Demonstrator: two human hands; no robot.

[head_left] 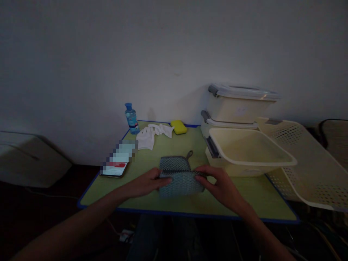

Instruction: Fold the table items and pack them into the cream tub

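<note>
A grey mesh cloth (179, 177) with a small loop at its far corner lies folded on the green table (168, 146), near the front edge. My left hand (149, 182) pinches the cloth's left edge. My right hand (220, 183) grips its right edge, fingers curled over the fold. Both hands hold the upper layer just above the lower one.
An open cream tub (248, 152) stands right of the cloth, with two lidded tubs (239, 103) stacked behind it and a perforated basket (307, 163) off the table's right side. A phone (115, 167), white gloves (149, 136), a blue bottle (132, 119) and a yellow sponge (178, 127) sit at the back left.
</note>
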